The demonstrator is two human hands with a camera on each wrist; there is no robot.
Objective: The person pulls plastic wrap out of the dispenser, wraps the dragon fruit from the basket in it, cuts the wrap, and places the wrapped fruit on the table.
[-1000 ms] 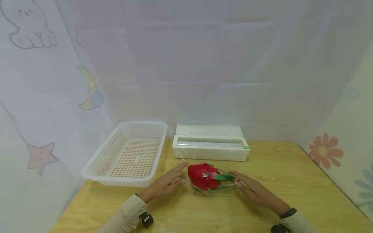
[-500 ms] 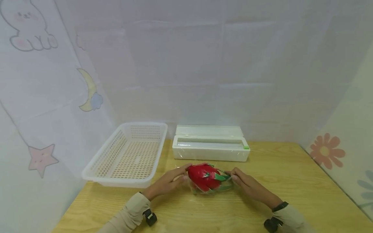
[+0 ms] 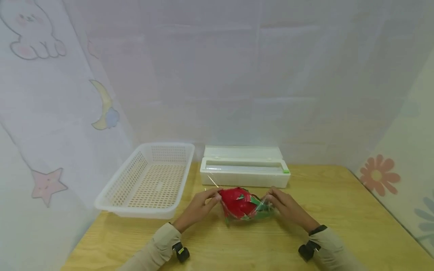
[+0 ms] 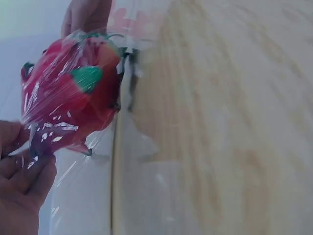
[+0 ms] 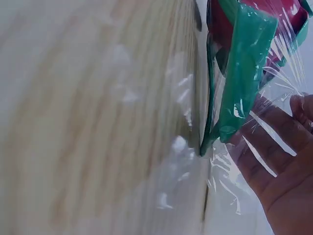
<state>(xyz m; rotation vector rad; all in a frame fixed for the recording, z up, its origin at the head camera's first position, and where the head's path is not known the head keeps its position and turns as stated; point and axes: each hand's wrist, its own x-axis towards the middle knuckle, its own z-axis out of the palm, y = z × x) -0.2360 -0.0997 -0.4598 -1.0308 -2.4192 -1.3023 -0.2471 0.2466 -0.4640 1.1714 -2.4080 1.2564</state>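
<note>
A red dragon fruit (image 3: 237, 201) with green leaf tips lies mid-table, wrapped in clear cling film (image 4: 54, 110). My left hand (image 3: 202, 205) is at its blunt red end; thumb and fingertips pinch the gathered film there, as the left wrist view shows. At the leafy end, my right hand (image 3: 286, 205) pinches film between thumb and index finger. Film stretches from those fingers up over the fruit in the right wrist view, where a long green leaf (image 5: 244, 73) lies beside the other fingers. The fruit's underside is hidden.
Behind the fruit stands a white cling film box (image 3: 244, 178), its lid up and a small green piece at its right end. A white perforated plastic basket (image 3: 171, 210) sits to the left on the wooden table (image 3: 322, 218). Patterned cloth hangs around the sides and back.
My left hand has come in from beside the fruit and now pinches film at its red end. My right hand has shifted slightly left, drawing film over the leaves. The fruit has turned a little.
</note>
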